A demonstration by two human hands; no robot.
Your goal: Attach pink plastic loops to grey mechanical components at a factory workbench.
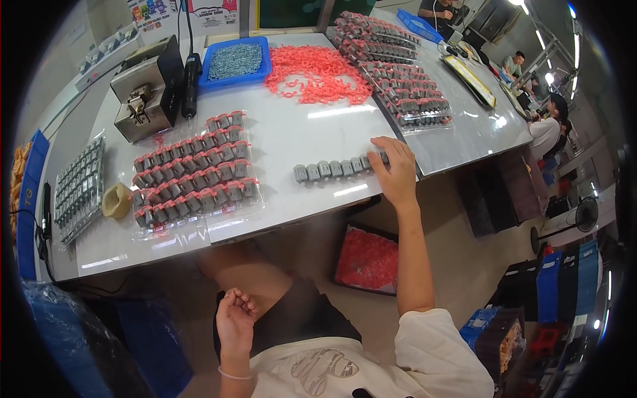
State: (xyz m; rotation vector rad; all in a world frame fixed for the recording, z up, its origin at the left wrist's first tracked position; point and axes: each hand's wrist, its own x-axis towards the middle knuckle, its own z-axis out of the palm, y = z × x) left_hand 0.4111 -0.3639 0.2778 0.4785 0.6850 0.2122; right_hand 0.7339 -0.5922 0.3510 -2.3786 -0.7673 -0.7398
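Note:
On the white table, a single row of small grey plastic parts (332,170) stands side by side near the front edge. My right hand (396,169) reaches over the right end of this row, its thumb and forefinger around the last grey part; its other fingers lie over the table by the corner. My left hand (237,322) is held above my lap, away from the table, fingers curled in and nothing visible in them. To the left of the row lies a clear plastic tray (261,211) with several lines of grey parts fitted with red pieces (192,162).
A blue tray (267,63) of small screws stands at the back, beside a pile of red plastic rings (312,69). An electric screwdriver (191,86) hangs by a metal machine (147,86). A tape roll (117,201) and tray of grey parts (81,182) lie left; filled trays (415,93) right.

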